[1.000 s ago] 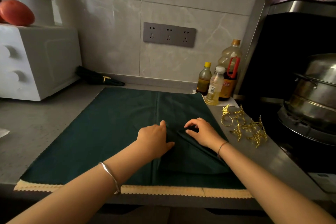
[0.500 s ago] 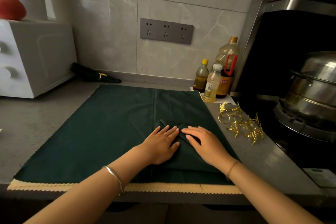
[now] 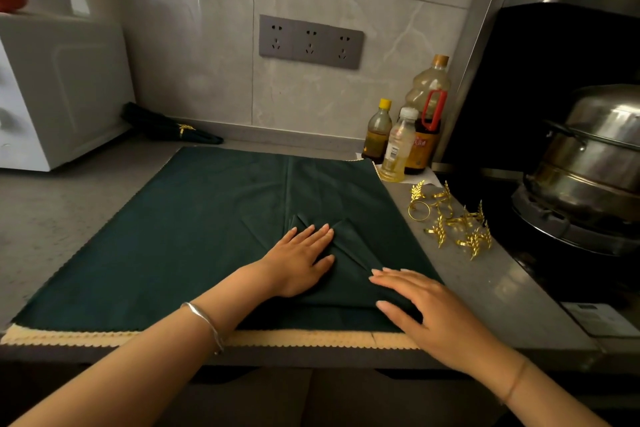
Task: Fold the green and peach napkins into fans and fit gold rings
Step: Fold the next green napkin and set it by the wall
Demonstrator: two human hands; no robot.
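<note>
Both flat and open, gripping nothing, the left hand (image 3: 298, 258) and right hand (image 3: 420, 308) press the green napkin (image 3: 346, 274), apparently to set creases, gold rings (image 3: 450, 218) waiting nearby

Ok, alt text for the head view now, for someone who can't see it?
The left hand and right hand rest flat on a partly folded green napkin on the counter. Loose gold rings lie to its right; a ringed napkin rests by the wall.

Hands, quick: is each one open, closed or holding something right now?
Left hand: open, fingers straight, pressing flat on the folded green napkin.
Right hand: open, fingers straight, flat on the same napkin.
</note>
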